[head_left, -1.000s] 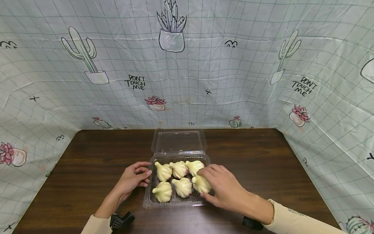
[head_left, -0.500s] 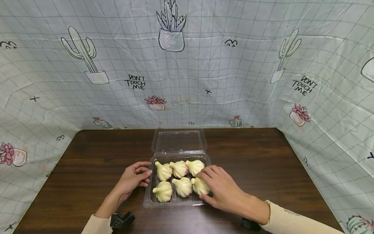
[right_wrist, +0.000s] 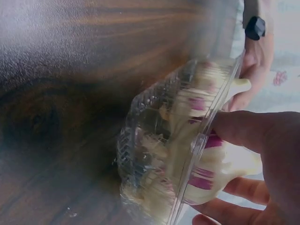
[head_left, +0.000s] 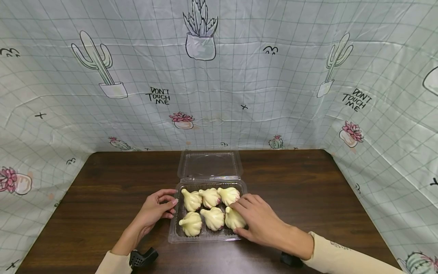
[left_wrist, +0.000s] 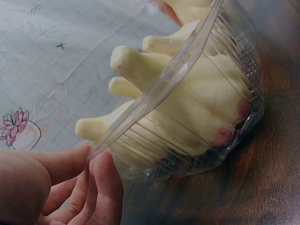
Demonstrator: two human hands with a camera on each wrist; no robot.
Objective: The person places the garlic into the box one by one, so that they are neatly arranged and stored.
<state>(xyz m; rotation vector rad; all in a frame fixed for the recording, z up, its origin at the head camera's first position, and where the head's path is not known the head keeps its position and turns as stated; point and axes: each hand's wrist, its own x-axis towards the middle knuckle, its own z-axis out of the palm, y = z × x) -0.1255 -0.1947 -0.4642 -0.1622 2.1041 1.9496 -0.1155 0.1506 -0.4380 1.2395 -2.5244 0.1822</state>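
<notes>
A clear plastic clamshell container (head_left: pixel 172 232) lies on the table with its lid (head_left: pixel 210 166) folded back. In it sit several garlic bulbs in two rows, among them a front middle bulb (head_left: pixel 213 219) and a front left bulb (head_left: pixel 191 224). My left hand (head_left: pixel 158 205) pinches the container's left rim between thumb and fingers, plain in the left wrist view. With thumb and fingers around it, my right hand (head_left: pixel 261 220) grips the front right garlic bulb (head_left: pixel 234 219). That bulb stands inside the container, partly hidden by the hand; purple streaks show in the right wrist view.
A dark wooden table (head_left: pixel 301 182) spreads around the container. Behind and to both sides hangs a pale gridded curtain (head_left: pixel 219 95) printed with cacti. Black straps with camera mounts (head_left: pixel 143 258) sit at the wrists.
My right hand has shifted slightly left, and the front right garlic bulb now stands more upright in its place. The left hand and the container have stayed nearly still.
</notes>
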